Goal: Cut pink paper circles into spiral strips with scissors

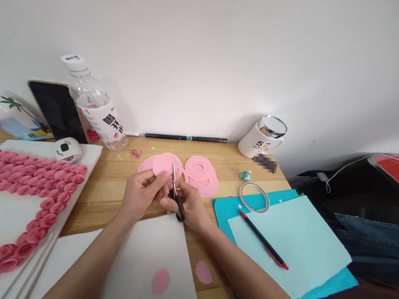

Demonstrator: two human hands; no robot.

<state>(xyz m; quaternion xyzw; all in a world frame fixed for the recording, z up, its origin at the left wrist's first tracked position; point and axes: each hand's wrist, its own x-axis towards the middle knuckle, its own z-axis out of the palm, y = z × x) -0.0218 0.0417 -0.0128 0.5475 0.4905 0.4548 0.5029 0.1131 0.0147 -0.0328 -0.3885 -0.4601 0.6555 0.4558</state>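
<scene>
Near the middle of the table my left hand (139, 193) pinches a piece of pink paper (163, 163) between thumb and fingers. My right hand (193, 207) is closed round the black handles of a pair of scissors (179, 206). Their blades point up and away from me, at the right side of the held paper. Whether the blades are touching the paper, I cannot tell. Just behind my right hand lie pink paper cutouts (203, 181) with curved slits. Two pink paper ovals lie closer to me, one oval (161, 282) on a white board (148, 249), the other oval (204, 272) on wood.
At left, rows of pink paper roses (36, 234) cover part of a white panel (1, 211). A plastic bottle (98, 104), a phone (54, 109) and a mug (263, 136) stand by the wall. Right are blue sheets (304, 243), a pen (263, 238) and a tape roll (241, 196).
</scene>
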